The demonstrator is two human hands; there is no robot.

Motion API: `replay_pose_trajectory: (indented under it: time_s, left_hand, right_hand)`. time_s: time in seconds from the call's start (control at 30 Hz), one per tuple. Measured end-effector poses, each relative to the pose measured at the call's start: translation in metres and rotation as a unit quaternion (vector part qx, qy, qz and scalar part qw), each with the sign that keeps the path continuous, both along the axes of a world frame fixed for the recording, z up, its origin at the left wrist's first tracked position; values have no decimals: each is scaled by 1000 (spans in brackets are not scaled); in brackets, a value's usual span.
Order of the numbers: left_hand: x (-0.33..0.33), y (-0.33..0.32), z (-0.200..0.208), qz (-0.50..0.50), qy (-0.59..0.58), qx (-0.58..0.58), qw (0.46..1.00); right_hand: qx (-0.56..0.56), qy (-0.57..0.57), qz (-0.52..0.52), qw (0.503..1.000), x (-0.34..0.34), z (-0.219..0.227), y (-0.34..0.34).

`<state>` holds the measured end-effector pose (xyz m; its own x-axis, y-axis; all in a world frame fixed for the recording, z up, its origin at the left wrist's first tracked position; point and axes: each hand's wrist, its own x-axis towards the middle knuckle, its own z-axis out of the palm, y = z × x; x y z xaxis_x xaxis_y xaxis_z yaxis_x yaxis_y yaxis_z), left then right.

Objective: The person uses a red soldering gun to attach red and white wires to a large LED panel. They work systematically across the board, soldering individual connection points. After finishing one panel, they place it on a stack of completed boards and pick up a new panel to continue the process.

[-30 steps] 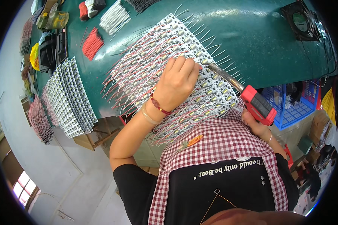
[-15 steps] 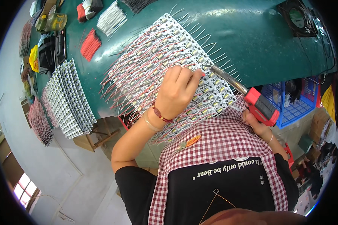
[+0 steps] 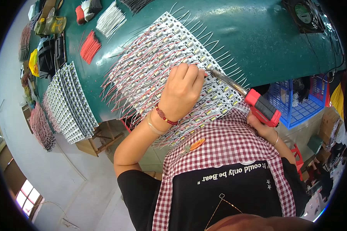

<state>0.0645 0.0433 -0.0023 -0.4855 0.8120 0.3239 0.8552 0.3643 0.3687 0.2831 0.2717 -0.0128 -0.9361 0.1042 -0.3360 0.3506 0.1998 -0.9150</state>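
A sheet of small white circuit boards [image 3: 158, 50], bristling with thin red and white wires, lies at the front of the green table. My left hand [image 3: 183, 84] rests over it, fingertips pinched together at the boards. A tiny red end shows at those fingertips; what it belongs to is too small to name. From the right, my right hand [image 3: 260, 125] grips a red and black soldering gun [image 3: 262, 107], some of its fingers hidden by the handle. The gun's metal tip points at the boards just beside the left fingertips.
Bundles of red wires [image 3: 90, 47] and white wires [image 3: 111, 20] lie on the green table [image 3: 250, 46]. Several more board sheets [image 3: 71, 102] hang at the left edge. A black fan [image 3: 304, 16] stands far right, and a blue crate [image 3: 302, 109] sits below it.
The whole view has shifted slightly. My left fingertips and the soldering gun's tip remain close together over the boards, and both grips look the same.
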Motion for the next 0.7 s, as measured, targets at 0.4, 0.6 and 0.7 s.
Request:
replay_pose_trajectory:
  time_s: [0.4, 0.6, 0.7]
  left_hand:
    - [-1, 3, 6, 0, -2, -20, 1000]
    - [-2, 3, 9, 2, 16, -22, 1000]
    - [4, 2, 9, 28, 4, 15, 999]
  right_hand:
    - [-20, -12, 39, 999, 1, 9, 1]
    - [-37, -23, -8, 999, 13, 2, 1]
    - [-64, -36, -25, 997, 20, -1, 6]
